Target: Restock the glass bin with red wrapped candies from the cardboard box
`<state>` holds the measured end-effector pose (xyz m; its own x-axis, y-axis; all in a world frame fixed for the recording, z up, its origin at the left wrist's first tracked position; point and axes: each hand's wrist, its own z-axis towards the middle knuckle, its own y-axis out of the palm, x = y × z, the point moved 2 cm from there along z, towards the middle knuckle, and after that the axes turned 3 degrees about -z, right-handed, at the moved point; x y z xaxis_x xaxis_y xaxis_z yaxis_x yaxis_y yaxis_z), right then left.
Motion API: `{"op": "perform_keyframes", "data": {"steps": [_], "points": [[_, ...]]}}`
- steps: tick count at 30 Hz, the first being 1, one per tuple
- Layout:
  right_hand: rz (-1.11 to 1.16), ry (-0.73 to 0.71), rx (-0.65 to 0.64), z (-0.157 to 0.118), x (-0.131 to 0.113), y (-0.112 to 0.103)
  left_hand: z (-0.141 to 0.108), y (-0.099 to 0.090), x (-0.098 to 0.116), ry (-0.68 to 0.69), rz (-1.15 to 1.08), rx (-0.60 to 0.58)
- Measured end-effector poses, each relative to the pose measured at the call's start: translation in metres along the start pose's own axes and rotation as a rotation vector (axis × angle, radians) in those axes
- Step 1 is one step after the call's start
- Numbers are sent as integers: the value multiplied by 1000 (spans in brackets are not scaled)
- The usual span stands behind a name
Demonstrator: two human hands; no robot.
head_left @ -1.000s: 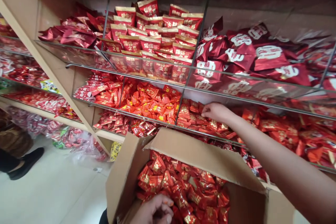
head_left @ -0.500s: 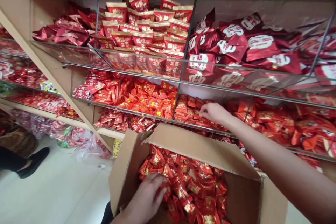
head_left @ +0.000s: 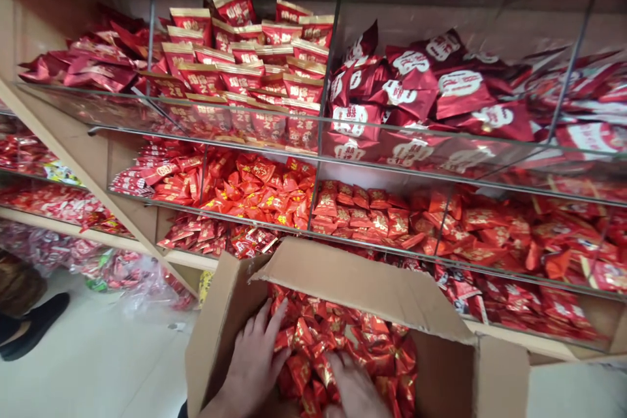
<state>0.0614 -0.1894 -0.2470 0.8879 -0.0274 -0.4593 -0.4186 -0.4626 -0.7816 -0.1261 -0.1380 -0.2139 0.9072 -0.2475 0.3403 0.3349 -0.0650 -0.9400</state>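
Note:
An open cardboard box (head_left: 353, 281) stands below the shelves, with many small red packets (head_left: 377, 339) inside. My left hand (head_left: 255, 356) is in the box at its left side, fingers spread over the packets. To its right, my right hand (head_left: 350, 382) reaches into the same packets; its fingertips are partly hidden among them, so I cannot make out whether it holds one. Directly behind the box, a shelf compartment holds rows of similar red packets (head_left: 360, 219).
Above are gold-edged red packets (head_left: 240, 78) and dark red bags (head_left: 460, 81) behind a clear shelf front (head_left: 421, 176). A slanted wooden edge (head_left: 93, 189) runs at the left. A person's black shoe (head_left: 39, 326) is on the floor at far left.
My right hand has come down from the shelf compartment into the box. My left hand has shifted slightly left and up, and its fingers have spread. The view has moved a little right.

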Motion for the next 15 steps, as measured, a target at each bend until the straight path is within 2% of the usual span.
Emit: {"op": "perform_keyframes", "data": {"steps": [2, 5, 9, 11, 13, 15], "points": [[-25, 38, -7, 8, 7, 10, -1, -2, -1, -6, -77, -33], [76, 32, 117, 7, 8, 8, -3, -8, -1, -17, -111, -21], [206, 61, 242, -4, 12, 0, -11, -23, 11, 136, -154, 83], [259, 27, 321, -11, 12, -8, -17, -33, 22, 184, -251, 120], [393, -53, 386, -22, 4, -22, -21, -43, 34, 158, -405, 117], [615, -155, 379, -34, -9, -40, -21, -49, 49, 89, -645, 2]]}}
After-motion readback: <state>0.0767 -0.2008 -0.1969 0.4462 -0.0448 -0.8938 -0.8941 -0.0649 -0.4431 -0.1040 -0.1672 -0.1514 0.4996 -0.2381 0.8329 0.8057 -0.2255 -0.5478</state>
